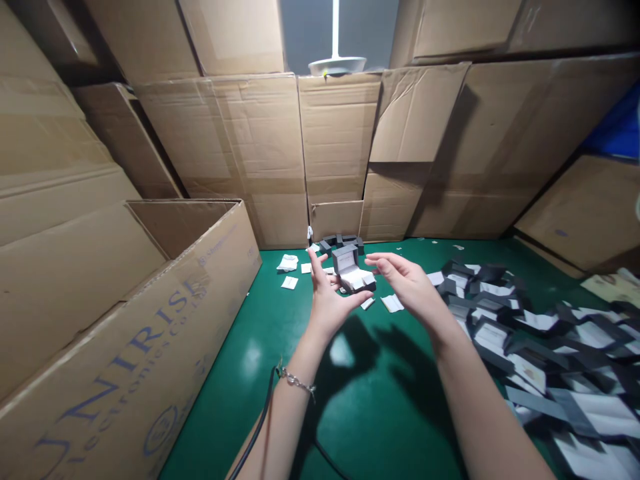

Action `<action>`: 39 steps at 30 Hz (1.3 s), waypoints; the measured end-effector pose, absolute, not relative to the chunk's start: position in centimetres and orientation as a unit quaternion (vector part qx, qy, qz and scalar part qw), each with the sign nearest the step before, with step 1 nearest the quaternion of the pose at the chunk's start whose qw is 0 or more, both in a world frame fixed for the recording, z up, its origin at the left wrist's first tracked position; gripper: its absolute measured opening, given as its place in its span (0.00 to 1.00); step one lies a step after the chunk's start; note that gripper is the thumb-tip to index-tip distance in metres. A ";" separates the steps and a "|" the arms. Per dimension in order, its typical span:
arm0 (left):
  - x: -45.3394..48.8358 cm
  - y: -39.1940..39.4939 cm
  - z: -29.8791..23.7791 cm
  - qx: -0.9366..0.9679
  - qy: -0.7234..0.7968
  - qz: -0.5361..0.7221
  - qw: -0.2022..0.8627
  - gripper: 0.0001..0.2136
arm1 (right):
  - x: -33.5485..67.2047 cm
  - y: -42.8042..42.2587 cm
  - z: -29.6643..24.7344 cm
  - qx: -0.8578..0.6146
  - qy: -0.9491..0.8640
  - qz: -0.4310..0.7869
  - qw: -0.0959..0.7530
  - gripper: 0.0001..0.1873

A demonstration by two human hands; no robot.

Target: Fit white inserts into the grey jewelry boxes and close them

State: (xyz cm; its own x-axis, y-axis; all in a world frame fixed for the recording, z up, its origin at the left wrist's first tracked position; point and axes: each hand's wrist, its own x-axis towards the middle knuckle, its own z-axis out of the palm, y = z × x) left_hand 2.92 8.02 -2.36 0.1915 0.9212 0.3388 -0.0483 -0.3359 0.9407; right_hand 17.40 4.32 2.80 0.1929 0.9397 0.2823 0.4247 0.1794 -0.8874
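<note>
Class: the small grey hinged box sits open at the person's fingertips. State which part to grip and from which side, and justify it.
Grip the small grey box by its lower tray, pinching the two side walls, coming from the front where the left hand and right hand are. The lid stands up at the back on its hinge, so it would probably swing if held; the tray looks rigid.

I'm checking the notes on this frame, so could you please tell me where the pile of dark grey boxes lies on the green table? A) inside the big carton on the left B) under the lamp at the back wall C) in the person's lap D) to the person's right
D: the pile of dark grey boxes spreads over the green table beyond the right hand, while the left hand supports a small open grey box.
</note>
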 end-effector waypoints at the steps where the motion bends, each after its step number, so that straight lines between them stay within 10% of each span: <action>1: 2.6 8.1 -1.9 0.616 0.342 0.517 0.486 0.63 | 17.8 4.1 3.1 -0.590 -0.595 0.230 0.495 0.21; 39: -1.1 8.7 1.1 0.612 0.295 0.439 0.588 0.64 | 16.4 3.4 3.7 -0.535 -0.666 0.294 0.429 0.19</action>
